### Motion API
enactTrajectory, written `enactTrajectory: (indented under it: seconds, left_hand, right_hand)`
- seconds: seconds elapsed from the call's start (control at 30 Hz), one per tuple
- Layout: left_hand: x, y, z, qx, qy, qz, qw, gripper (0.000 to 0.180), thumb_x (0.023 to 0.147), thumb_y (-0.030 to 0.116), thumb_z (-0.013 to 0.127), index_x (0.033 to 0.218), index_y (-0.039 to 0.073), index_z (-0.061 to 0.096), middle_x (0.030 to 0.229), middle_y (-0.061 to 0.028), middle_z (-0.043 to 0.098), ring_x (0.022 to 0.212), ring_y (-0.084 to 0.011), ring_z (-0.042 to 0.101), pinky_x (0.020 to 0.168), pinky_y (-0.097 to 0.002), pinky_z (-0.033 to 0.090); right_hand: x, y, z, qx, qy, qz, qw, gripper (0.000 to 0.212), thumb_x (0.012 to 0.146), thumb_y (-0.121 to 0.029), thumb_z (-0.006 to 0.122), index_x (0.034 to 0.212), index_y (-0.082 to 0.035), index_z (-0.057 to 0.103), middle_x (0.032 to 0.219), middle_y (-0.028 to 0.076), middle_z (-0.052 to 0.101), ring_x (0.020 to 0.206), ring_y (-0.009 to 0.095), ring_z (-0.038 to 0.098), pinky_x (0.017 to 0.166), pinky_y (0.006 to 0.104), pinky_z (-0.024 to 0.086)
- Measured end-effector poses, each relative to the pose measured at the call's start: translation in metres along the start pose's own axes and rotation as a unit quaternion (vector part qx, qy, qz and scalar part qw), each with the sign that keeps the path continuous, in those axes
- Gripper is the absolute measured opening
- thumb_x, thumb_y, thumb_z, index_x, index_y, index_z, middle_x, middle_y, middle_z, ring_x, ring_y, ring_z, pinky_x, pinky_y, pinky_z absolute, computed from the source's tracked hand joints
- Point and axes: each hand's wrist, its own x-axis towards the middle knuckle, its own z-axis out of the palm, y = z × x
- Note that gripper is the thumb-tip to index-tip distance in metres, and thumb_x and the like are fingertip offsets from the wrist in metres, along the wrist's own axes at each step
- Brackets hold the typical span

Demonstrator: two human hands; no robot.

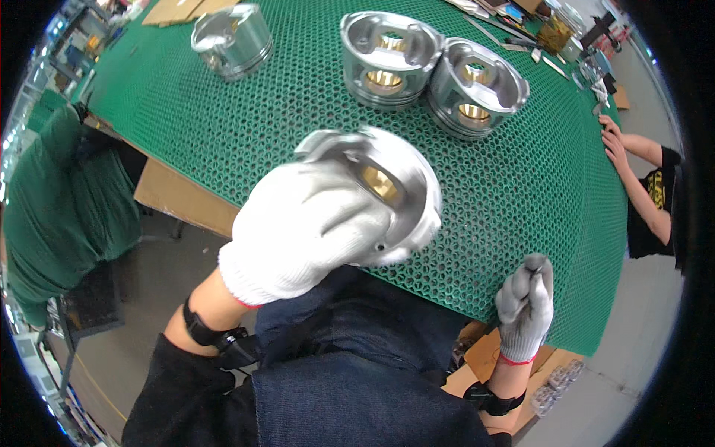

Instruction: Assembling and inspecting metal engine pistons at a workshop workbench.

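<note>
My left hand, in a white knit glove, grips a silver metal piston in front of me. The piston is tilted, its hollow side and a brass-coloured pin-bore bushing showing, and its edges are smeared by motion. My right hand, in a greyish glove with a darkened fingertip, is at the near right edge of the green mat. Its fingers are curled closed; what they hold, if anything, I cannot make out. Beyond the held piston, two pistons stand touching side by side. Another piston stands at the far left.
Tools and glass jars crowd the far right. Flat cardboard lies at the far left. A co-worker's hands rest on the table's right edge. A green cloth-covered shape is left of the table. Boxes stand below.
</note>
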Motion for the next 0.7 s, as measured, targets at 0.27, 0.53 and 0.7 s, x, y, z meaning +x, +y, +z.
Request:
enactTrajectory:
  seconds: [0.27,0.53,0.7]
  left_hand:
    - [0.006,-0.028,0.039,-0.204,0.041,-0.219,0.953,0.054,0.075,0.024,0.074,0.122,0.001,0.060,0.121,-0.0175,0.062,0.118,-0.0332,0.058,0.102,-0.0415,0.046]
    - [0.063,0.068,0.025,0.005,-0.090,0.062,0.994,0.047,0.066,0.017,0.069,0.111,0.004,0.062,0.117,-0.0133,0.063,0.113,-0.0332,0.060,0.102,-0.0493,0.045]
    - [0.063,0.072,0.023,0.017,-0.103,0.045,0.994,0.048,0.065,0.017,0.073,0.110,0.006,0.062,0.116,-0.0122,0.064,0.113,-0.0319,0.060,0.102,-0.0485,0.046]
  right_hand:
    - [-0.006,0.000,-0.011,-0.004,-0.045,-0.008,0.999,0.049,0.098,-0.036,0.054,0.129,0.000,0.044,0.070,0.005,0.056,0.039,0.007,0.040,0.034,0.0205,0.031]
    - [-0.023,-0.020,0.036,-0.410,-0.145,-0.213,0.875,0.028,0.081,-0.007,0.063,0.108,-0.004,0.069,0.070,0.011,0.060,0.060,0.024,0.060,0.057,0.0320,0.048]
    - [-0.015,-0.013,0.051,-0.395,-0.118,-0.231,0.881,0.022,0.080,-0.001,0.064,0.101,-0.003,0.069,0.073,0.011,0.064,0.061,0.022,0.063,0.057,0.0313,0.049]
